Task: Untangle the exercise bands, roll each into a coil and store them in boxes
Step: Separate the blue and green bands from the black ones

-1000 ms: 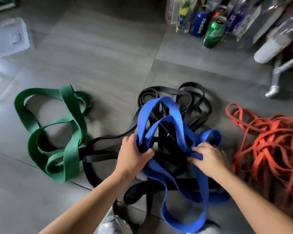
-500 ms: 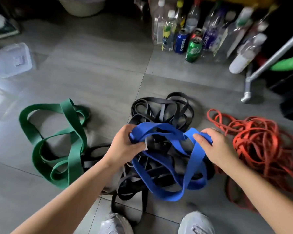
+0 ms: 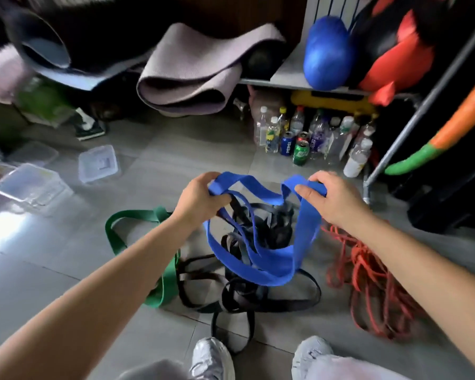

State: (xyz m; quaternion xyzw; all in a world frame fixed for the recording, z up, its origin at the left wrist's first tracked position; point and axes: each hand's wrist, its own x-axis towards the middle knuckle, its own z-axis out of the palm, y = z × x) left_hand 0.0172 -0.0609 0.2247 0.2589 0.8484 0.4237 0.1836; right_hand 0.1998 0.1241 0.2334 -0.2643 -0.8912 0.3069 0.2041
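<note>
We pinch the blue band (image 3: 261, 263) in left hand (image 3: 200, 200) and right hand (image 3: 333, 200), fingers closed on it. It hangs limp, light and stretchy (black bands (image 3: 247, 294) snag it), so we grip its flat width.

Both hands have lifted the blue band (image 3: 261, 259) higher off the black bands (image 3: 247, 294), spreading it wider.

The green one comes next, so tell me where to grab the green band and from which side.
Take the green band at its open far loop, which lies flat and alone on the floor, coming from the left. Its near end lies against the black bands and partly under the left forearm, so pulling there would probably drag the tangle.
</note>
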